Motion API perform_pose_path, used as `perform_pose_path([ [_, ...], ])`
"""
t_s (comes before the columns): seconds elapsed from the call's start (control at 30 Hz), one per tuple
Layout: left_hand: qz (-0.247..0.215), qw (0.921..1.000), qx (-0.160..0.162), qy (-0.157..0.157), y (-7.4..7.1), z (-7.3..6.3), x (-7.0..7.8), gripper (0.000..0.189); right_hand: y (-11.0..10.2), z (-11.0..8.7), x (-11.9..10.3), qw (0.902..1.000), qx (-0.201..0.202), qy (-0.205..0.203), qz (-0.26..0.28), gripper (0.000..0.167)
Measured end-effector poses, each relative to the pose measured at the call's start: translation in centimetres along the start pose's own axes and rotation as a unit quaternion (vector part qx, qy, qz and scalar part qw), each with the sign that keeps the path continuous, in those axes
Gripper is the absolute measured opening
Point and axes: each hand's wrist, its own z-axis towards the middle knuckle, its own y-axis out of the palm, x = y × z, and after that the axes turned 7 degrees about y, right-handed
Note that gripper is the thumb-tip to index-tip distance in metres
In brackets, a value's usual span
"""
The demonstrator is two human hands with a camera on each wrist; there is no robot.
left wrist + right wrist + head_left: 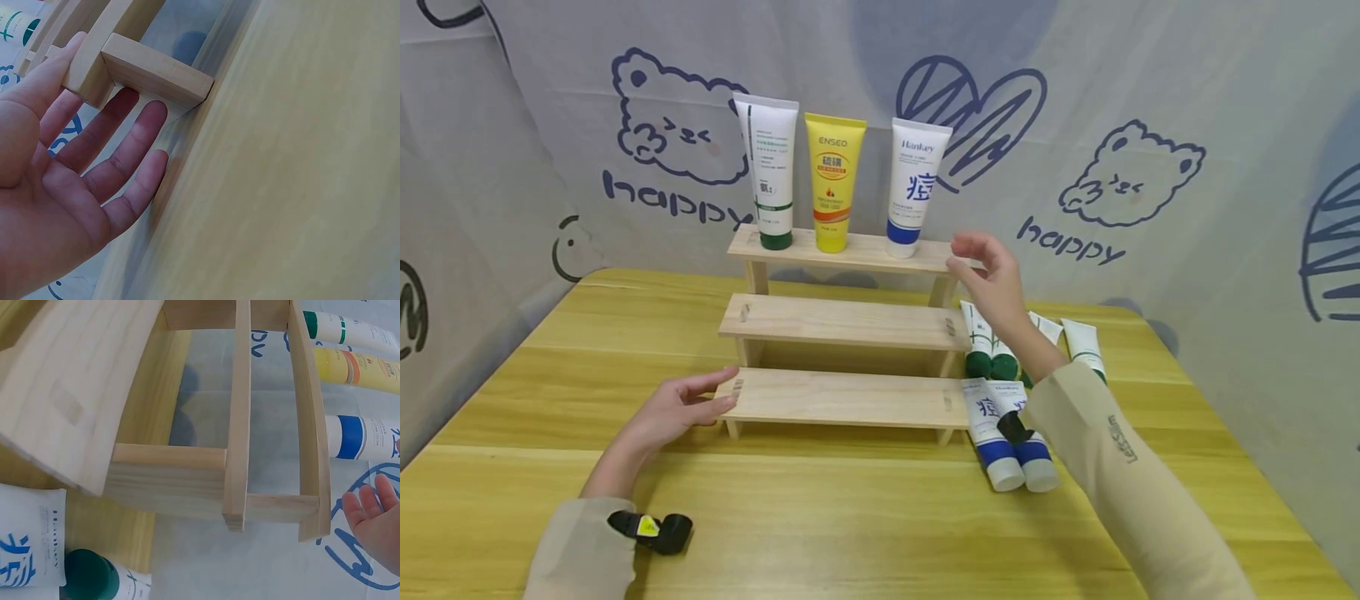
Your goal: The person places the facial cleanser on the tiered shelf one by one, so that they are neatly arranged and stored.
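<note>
A three-tier wooden display rack (850, 398) stands on the table. On its top tier, a white tube with a green cap (767, 167), a yellow tube (833, 179) and a white-and-blue tube (917, 179) stand upright on their caps. My left hand (673, 408) grips the left end of the lowest tier. In the left wrist view, its thumb lies over the board end and the other fingers reach beneath. Beside the top tier's right end is my right hand (996, 279), fingers loosely bent and holding nothing, to the right of the white-and-blue tube.
Two white-and-blue tubes (996, 450) lie right of the lowest tier. Several white tubes with green caps (979, 337) lie behind them, partly hidden by the right arm. A printed cloth (850, 50) hangs behind the wooden table (820, 525).
</note>
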Motion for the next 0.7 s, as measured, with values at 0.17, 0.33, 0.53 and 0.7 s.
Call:
perform_pose_path([
  [0.17,0.0,1.0,-0.003,0.002,0.0,0.0,0.0,0.055,0.8,-6.0,-14.0,0.9986,-0.004,0.049,-0.018,0.027],
  [0.33,0.0,1.0,-0.004,0.003,-0.1,0.0,0.0,0.055,0.5,-8.9,-16.4,0.9992,-0.006,0.036,-0.014,0.021],
  [0.53,0.003,1.0,-0.005,0.007,0.0,0.0,-0.1,0.054,-0.6,-10.8,-16.5,0.9989,0.012,0.043,-0.015,0.019],
  [0.7,0.001,1.0,-0.005,0.008,0.0,0.0,0.0,0.054,-2.2,-11.3,-11.7,0.9992,-0.001,0.023,0.032,0.02],
])
